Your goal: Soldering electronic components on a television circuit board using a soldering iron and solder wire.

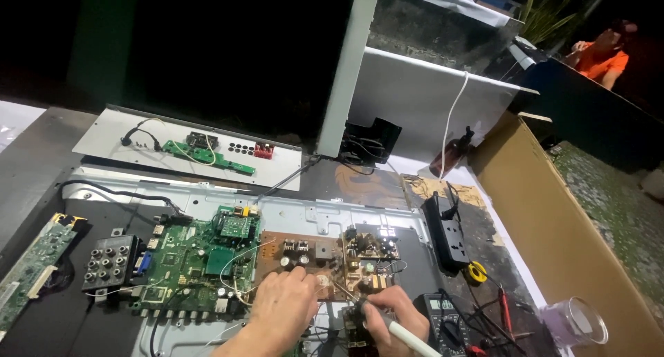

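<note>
Fingers of right hand point(395, 314) wrapped around white soldering iron point(408, 335), left hand point(283, 303) fingers curled, pressing brown circuit board point(311, 260)

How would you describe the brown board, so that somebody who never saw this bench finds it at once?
Start at the big metal chassis lying flat on the bench. On it, just right of the green board, sits the brown board, under both hands. Only it is brown, with bulky upright parts; its neighbour is green and flatter.

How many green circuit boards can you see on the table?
3. A large green board sits left of the left hand, a long narrow one lies at the table's far left edge, and a slim strip rests on the grey panel behind. Others may be hidden.
</note>
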